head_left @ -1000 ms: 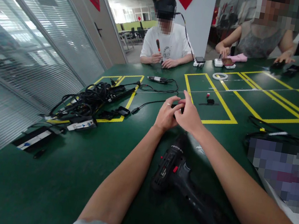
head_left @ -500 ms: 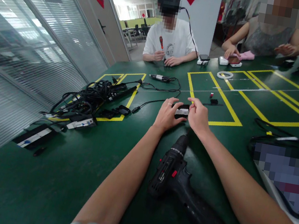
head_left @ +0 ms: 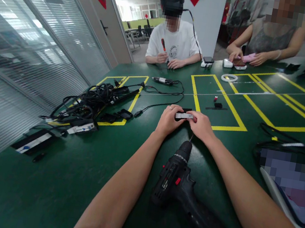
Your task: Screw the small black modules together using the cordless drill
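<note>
Between my two hands is a small black box with a pale printed strip (head_left: 183, 116) facing me; its exact kind I cannot make out. My left hand (head_left: 169, 120) has thumb and fingers closed on its left end. On the right end, my right hand (head_left: 201, 127) pinches it, with the fingertips partly hidden. A black cordless drill (head_left: 174, 173) lies on the table between my forearms. Its thin bit points away from me, its tip close to my right hand.
Left of my hands, tangled black cables (head_left: 105, 96) lie near black power adapters (head_left: 33, 142). A slim black-and-white device (head_left: 162, 80) trails its cord. Yellow tape (head_left: 226, 129) marks the green table. Right is a tablet-like screen (head_left: 290, 185). Across sit two people, one holding a screwdriver (head_left: 163, 45).
My right index finger, raised over the box before, is now down at its right end. The box is tilted differently. The person at right brought both hands together on a pink cloth.
</note>
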`<state>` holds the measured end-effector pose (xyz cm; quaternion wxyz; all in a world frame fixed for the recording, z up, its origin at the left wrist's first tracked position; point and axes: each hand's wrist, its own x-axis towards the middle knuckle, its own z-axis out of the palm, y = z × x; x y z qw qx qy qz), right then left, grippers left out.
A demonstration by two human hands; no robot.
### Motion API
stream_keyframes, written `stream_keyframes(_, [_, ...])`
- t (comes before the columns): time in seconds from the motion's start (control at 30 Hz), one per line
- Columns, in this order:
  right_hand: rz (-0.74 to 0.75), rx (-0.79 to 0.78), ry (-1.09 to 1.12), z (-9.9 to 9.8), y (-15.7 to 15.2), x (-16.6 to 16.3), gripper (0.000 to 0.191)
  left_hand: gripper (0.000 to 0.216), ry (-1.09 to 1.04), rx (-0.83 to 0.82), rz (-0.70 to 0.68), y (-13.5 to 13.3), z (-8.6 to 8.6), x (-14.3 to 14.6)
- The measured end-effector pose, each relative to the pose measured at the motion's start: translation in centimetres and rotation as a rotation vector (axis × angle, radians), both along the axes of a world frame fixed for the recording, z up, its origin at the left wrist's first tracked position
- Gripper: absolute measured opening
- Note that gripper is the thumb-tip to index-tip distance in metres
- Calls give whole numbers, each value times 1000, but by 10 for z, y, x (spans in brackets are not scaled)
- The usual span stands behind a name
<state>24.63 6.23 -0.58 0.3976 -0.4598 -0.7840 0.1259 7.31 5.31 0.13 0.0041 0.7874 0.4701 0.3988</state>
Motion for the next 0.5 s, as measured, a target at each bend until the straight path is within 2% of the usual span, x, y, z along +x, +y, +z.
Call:
stream_keyframes(0.2, [0, 63, 89, 6, -9, 4, 28, 28, -80, -34, 36, 5, -5, -2])
stream_keyframes(0.37, [-126, 108, 200, 4, -14, 8, 33, 27, -238, -31, 229, 11, -12, -11])
stream_keyframes(0.43, [-175, 110, 229, 1, -13, 9, 34, 25, -302, -14, 308, 12, -5, -15])
stream_keyframes(0.5, [-208, 106, 248, -2, -11, 10, 34, 27, -382, 26, 375, 11, 14, -20])
